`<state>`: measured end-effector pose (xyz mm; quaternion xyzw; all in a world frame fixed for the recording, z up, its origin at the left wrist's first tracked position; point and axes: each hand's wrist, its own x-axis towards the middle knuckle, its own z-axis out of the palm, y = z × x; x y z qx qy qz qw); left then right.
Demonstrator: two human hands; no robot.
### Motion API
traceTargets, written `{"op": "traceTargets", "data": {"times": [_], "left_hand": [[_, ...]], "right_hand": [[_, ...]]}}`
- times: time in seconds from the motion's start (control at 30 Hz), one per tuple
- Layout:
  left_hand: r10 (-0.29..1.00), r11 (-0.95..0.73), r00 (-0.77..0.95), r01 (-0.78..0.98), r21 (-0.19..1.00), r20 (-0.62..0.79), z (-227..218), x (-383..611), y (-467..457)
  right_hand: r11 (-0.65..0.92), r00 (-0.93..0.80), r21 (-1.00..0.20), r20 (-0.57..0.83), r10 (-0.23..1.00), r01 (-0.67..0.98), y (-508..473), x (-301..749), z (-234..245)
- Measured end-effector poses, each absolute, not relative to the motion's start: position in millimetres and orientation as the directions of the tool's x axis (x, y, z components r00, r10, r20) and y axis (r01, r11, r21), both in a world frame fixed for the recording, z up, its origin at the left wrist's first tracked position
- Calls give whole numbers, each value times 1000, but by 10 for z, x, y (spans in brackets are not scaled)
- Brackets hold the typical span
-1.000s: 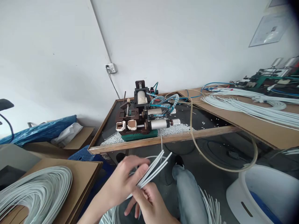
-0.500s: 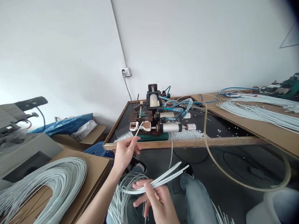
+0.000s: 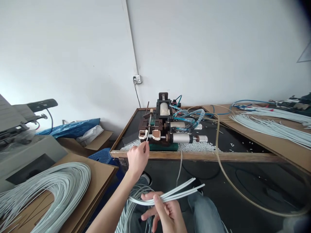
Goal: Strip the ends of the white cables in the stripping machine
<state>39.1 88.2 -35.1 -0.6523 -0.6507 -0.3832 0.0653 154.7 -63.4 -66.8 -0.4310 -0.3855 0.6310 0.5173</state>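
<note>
My left hand (image 3: 138,158) is closed around a single white wire (image 3: 147,137) at the table's front edge. The wire's end reaches up between the two pale-rimmed jaw blocks (image 3: 156,135) of a pneumatic wire-stripping machine (image 3: 164,108). Above my lap, my right hand (image 3: 165,210) pinches several white wires (image 3: 179,191) between thumb and fingers, their ends pointing right. The remaining length of those wires curls down into a loose bundle (image 3: 128,216) on my lap. Part of the left fingers is hidden behind the hand.
White offcuts (image 3: 194,147) litter the dark table around the machine, inside its wooden edge (image 3: 194,156). Coiled wires (image 3: 77,174) lie on cardboard at left. More wires (image 3: 272,126) rest on cardboard at right. A yellowish hose (image 3: 222,168) hangs over the table edge.
My left hand has turned over slightly and pushed the wire's end further toward the machine. The right hand keeps its wires, almost unmoved. The view has shifted a little.
</note>
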Motion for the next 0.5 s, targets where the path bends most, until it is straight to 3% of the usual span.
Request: {"op": "traceTargets", "data": {"times": [0.5], "left_hand": [[853, -152, -135, 860, 487, 505, -276, 382, 854]], "right_hand": [[-175, -62, -936, -164, 984, -306, -658, 1518, -697]]}}
